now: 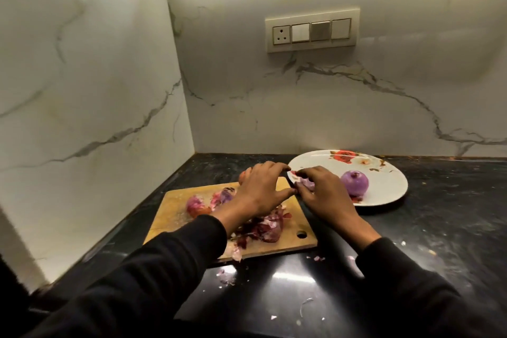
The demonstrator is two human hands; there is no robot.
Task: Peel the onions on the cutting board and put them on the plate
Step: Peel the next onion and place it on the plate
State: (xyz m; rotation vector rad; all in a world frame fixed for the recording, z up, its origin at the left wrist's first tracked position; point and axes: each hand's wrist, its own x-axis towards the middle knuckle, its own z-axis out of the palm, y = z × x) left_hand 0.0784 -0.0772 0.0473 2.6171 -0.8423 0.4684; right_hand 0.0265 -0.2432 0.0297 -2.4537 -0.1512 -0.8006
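A wooden cutting board (175, 202) lies on the dark counter with two partly skinned red onions (196, 204) at its left and a heap of purple peels (264, 228) near its front. To the right stands a white flowered plate (384, 175) holding one peeled purple onion (354, 183). My right hand (321, 192) grips another pale peeled onion (307, 183) at the plate's left rim, mostly hidden by the fingers. My left hand (260, 186) hovers above the board's far right corner with fingers curved, its fingertips beside the right hand; whether it holds anything is hidden.
Marble walls close the corner at the left and behind. A switch panel (312, 31) sits on the back wall. Scraps of onion skin (226, 277) lie on the black counter (411, 241) in front of the board. The board's hanging hole (301, 234) faces me.
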